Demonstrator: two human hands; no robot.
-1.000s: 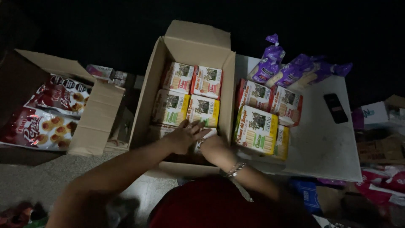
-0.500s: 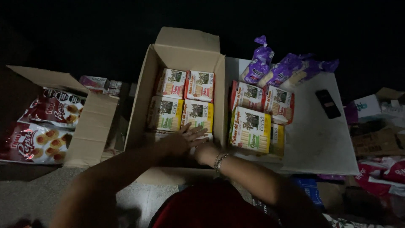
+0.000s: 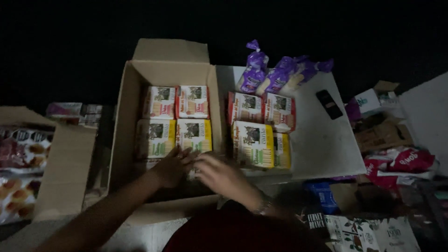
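Brown cardboard makes the big open box (image 3: 128,116), and both hands are down inside its near end. Right of the hands lies the white worktop (image 3: 326,140), which carries a second group of packs (image 3: 259,126), some purple bags (image 3: 280,72) at its far edge and a dark phone (image 3: 329,104). Left of the hands stands another cardboard box (image 3: 65,168) with red snack bags (image 3: 21,154) in it. Just beyond the fingers, four packs sit flat in the big box in two rows: two yellow packs (image 3: 175,135) nearest, two red-and-white packs (image 3: 177,101) behind them. The left hand (image 3: 170,165) rests with its fingers bent at the near edge of the yellow packs. The right hand (image 3: 219,172), with a bracelet (image 3: 262,206) at its wrist, lies beside it, the fingertips almost meeting. The picture is dark and blurred there, so it cannot be told how far either grip is open or whether it holds anything.
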